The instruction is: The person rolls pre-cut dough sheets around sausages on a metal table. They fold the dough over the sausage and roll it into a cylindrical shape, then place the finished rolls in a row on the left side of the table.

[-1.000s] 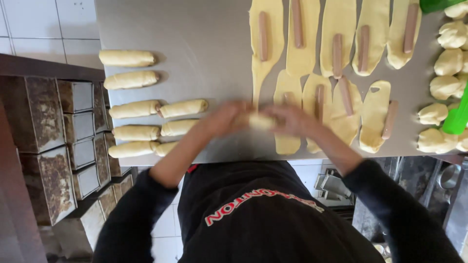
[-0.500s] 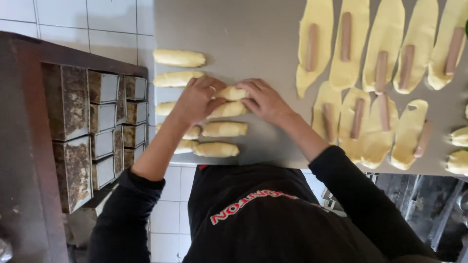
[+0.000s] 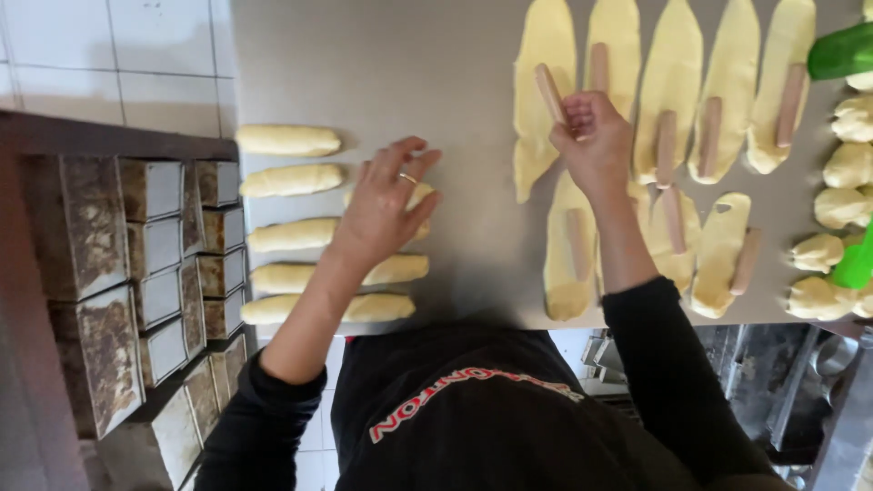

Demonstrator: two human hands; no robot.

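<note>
My left hand [image 3: 384, 205], fingers spread, rests on a rolled dough roll [image 3: 411, 202] among several finished rolls [image 3: 289, 140] lined up on the steel table [image 3: 427, 82]. My right hand [image 3: 593, 138] grips a pink sausage [image 3: 548, 91] lying on a flat oval dough strip [image 3: 538, 100]. Several more flat strips [image 3: 671, 86], each with a sausage on it, lie in rows to the right.
Stacked metal baking tins [image 3: 145, 264] stand on a shelf at the left. Dough lumps [image 3: 850, 164] sit at the table's right edge beside green plastic objects [image 3: 841, 50]. White tiled wall [image 3: 109, 55] is at upper left. My black apron fills the bottom.
Both hands were together setting down a rolled piece among the finished rolls. Now the right hand has moved right onto a sausage on a flat strip; the left stays on the roll.
</note>
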